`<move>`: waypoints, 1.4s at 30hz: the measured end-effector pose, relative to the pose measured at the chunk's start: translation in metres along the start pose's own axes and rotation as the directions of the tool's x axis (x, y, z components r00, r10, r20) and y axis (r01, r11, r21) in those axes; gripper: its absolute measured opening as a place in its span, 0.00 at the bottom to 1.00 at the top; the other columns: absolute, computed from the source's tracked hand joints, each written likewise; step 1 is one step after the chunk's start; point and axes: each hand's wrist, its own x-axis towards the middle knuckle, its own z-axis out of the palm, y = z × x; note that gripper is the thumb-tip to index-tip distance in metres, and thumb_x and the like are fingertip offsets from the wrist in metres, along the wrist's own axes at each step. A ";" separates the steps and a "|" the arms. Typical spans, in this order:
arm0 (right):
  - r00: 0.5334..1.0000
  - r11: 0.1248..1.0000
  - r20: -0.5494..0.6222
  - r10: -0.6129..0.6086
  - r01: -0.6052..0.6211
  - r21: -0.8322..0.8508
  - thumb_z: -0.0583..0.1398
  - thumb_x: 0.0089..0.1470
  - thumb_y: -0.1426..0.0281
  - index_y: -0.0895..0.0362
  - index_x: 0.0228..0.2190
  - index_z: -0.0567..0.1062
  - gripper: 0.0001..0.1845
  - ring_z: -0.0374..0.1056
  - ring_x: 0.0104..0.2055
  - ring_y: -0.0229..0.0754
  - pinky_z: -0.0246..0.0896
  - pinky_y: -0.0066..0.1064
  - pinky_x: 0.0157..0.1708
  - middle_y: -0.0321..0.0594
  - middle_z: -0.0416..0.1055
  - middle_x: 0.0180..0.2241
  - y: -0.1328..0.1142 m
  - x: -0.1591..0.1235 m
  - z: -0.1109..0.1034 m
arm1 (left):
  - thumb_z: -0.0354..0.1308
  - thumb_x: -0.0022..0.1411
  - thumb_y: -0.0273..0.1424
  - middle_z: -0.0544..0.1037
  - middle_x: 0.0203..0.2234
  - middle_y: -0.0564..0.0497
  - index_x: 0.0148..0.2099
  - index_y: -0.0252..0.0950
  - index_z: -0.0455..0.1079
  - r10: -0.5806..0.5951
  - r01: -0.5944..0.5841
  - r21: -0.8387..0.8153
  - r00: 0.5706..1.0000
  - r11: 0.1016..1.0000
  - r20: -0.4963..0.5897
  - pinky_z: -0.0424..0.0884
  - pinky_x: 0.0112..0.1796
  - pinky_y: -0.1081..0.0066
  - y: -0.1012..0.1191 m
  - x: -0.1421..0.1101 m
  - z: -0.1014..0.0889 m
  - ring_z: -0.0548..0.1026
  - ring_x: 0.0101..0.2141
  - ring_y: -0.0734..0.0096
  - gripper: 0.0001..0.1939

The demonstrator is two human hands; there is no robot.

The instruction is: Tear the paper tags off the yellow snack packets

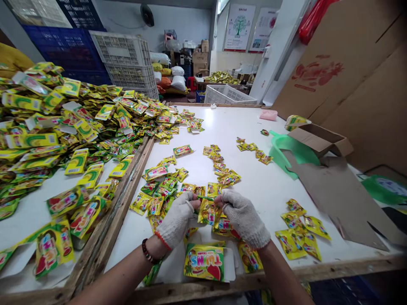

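Observation:
My left hand (pixel 178 217), in a white fingerless glove, pinches the left edge of a small yellow candy packet (pixel 208 212). On the packet's other side, my right hand (pixel 242 215), gloved the same way, has its fingers closed on the right edge. A bit of green wrapper shows just above the packet between the hands. Below them, near the table's front edge, lies a yellow-green TWINS box (pixel 205 261) with its right end flap out. More packets (pixel 155 205) lie loose left of my left hand. Another packet (pixel 251 257) sits beneath my right wrist.
A wooden divider (pixel 127 199) separates a large heap of packets and boxes (pixel 79 114) on the left. Small packet groups (pixel 300 228) lie on the white table (pixel 254 190). At right are a green basin (pixel 295 148) and cardboard pieces (pixel 330 199). Crates (pixel 124 51) stand behind.

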 end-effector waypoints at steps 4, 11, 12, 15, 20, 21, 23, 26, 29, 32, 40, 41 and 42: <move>0.999 1.000 -0.024 0.027 -0.027 0.001 0.54 0.52 0.69 0.57 0.27 0.75 0.10 0.67 0.34 0.42 0.63 0.32 0.35 0.40 0.72 0.29 0.006 -0.004 0.003 | 0.64 0.48 0.33 0.65 0.21 0.59 0.35 0.35 0.62 0.143 -0.139 0.213 0.990 0.967 -0.003 0.60 0.22 0.81 -0.008 0.004 -0.010 0.63 0.20 0.82 0.16; 0.972 0.923 0.027 0.234 -0.230 0.309 0.59 0.48 0.58 0.59 0.48 0.66 0.27 0.71 0.37 0.45 0.68 0.32 0.32 0.47 0.72 0.41 0.002 -0.007 0.019 | 0.65 0.47 0.34 0.64 0.21 0.58 0.30 0.34 0.61 0.257 -0.247 0.221 0.966 0.943 -0.017 0.62 0.24 0.79 -0.002 0.010 -0.005 0.63 0.23 0.81 0.16; 0.959 0.891 0.086 0.269 -0.282 0.356 0.60 0.46 0.56 0.59 0.46 0.66 0.28 0.71 0.36 0.45 0.68 0.32 0.30 0.46 0.73 0.40 0.000 -0.006 0.022 | 0.65 0.46 0.34 0.65 0.22 0.57 0.30 0.34 0.61 0.279 -0.268 0.217 0.960 0.939 -0.023 0.63 0.25 0.79 0.000 0.012 -0.003 0.64 0.24 0.80 0.16; 0.899 0.787 0.175 0.402 -0.437 0.435 0.60 0.47 0.56 0.59 0.38 0.68 0.21 0.71 0.28 0.43 0.64 0.28 0.21 0.42 0.73 0.29 -0.003 -0.002 0.028 | 0.64 0.46 0.33 0.65 0.23 0.57 0.28 0.34 0.60 0.303 -0.285 0.225 0.952 0.932 -0.046 0.65 0.25 0.79 0.006 0.016 -0.001 0.66 0.24 0.79 0.15; 0.928 0.822 0.061 0.368 -0.356 0.444 0.59 0.50 0.60 0.59 0.36 0.72 0.16 0.66 0.26 0.37 0.62 0.26 0.23 0.39 0.73 0.30 0.006 0.001 0.014 | 0.59 0.51 0.34 0.68 0.25 0.56 0.31 0.35 0.60 0.161 -0.137 0.271 0.985 0.953 -0.067 0.74 0.27 0.71 0.013 0.019 -0.008 0.72 0.25 0.76 0.12; 0.942 0.850 0.066 0.329 -0.326 0.413 0.59 0.50 0.61 0.59 0.35 0.73 0.15 0.66 0.27 0.38 0.62 0.27 0.25 0.39 0.73 0.30 0.009 0.002 0.009 | 0.59 0.51 0.34 0.69 0.25 0.55 0.32 0.35 0.60 0.146 -0.121 0.295 0.987 0.948 -0.063 0.74 0.27 0.70 0.014 0.018 -0.009 0.72 0.25 0.75 0.11; 0.960 0.905 0.115 0.254 -0.278 0.320 0.58 0.51 0.63 0.59 0.32 0.75 0.12 0.66 0.29 0.38 0.62 0.27 0.27 0.38 0.73 0.28 0.011 0.003 0.002 | 0.59 0.50 0.33 0.70 0.26 0.54 0.34 0.34 0.62 0.132 -0.115 0.349 0.991 0.930 -0.026 0.74 0.26 0.70 0.017 0.015 -0.011 0.72 0.24 0.74 0.10; 0.962 0.970 0.192 0.192 -0.216 0.111 0.58 0.50 0.67 0.58 0.26 0.75 0.09 0.65 0.27 0.38 0.59 0.26 0.26 0.35 0.71 0.24 0.008 0.008 -0.003 | 0.59 0.51 0.35 0.71 0.25 0.53 0.35 0.34 0.66 0.125 -0.162 0.423 0.986 0.892 0.113 0.71 0.26 0.73 0.019 0.011 -0.011 0.70 0.25 0.74 0.11; 0.969 0.985 0.179 0.169 -0.157 -0.076 0.58 0.48 0.69 0.58 0.23 0.74 0.07 0.63 0.26 0.38 0.57 0.27 0.25 0.34 0.69 0.22 0.003 0.012 0.000 | 0.61 0.51 0.35 0.71 0.26 0.52 0.32 0.33 0.67 0.189 -0.269 0.474 0.959 0.838 0.210 0.68 0.28 0.75 0.014 0.010 -0.011 0.69 0.28 0.73 0.11; 0.978 0.979 0.070 0.195 -0.189 -0.082 0.59 0.47 0.68 0.58 0.31 0.75 0.09 0.68 0.33 0.43 0.62 0.31 0.32 0.39 0.73 0.30 0.001 0.013 0.006 | 0.62 0.51 0.33 0.71 0.28 0.52 0.33 0.34 0.66 0.244 -0.307 0.462 0.951 0.832 0.192 0.68 0.30 0.75 0.004 0.013 -0.009 0.69 0.30 0.72 0.10; 0.974 0.960 0.094 0.208 -0.222 0.170 0.54 0.51 0.66 0.57 0.35 0.73 0.12 0.70 0.35 0.44 0.65 0.33 0.35 0.41 0.75 0.34 0.010 0.014 0.022 | 0.53 0.59 0.33 0.72 0.33 0.50 0.40 0.35 0.67 0.334 -0.448 0.760 0.888 0.470 0.317 0.66 0.36 0.73 0.041 0.034 -0.033 0.70 0.34 0.69 0.07; 0.974 0.963 0.049 0.219 -0.224 0.147 0.53 0.51 0.65 0.57 0.34 0.73 0.12 0.70 0.34 0.44 0.65 0.33 0.34 0.41 0.74 0.33 0.011 0.015 0.023 | 0.53 0.58 0.30 0.73 0.36 0.49 0.41 0.36 0.66 0.365 -0.446 0.845 0.870 0.295 0.331 0.66 0.39 0.72 0.054 0.041 -0.045 0.70 0.37 0.68 0.08; 0.974 0.967 0.002 0.225 -0.224 0.122 0.53 0.51 0.65 0.58 0.33 0.73 0.12 0.69 0.33 0.44 0.65 0.32 0.33 0.41 0.74 0.32 0.013 0.016 0.023 | 0.54 0.56 0.27 0.72 0.40 0.48 0.44 0.36 0.66 0.382 -0.402 0.912 0.858 0.080 0.344 0.64 0.42 0.71 0.068 0.048 -0.059 0.69 0.41 0.65 0.12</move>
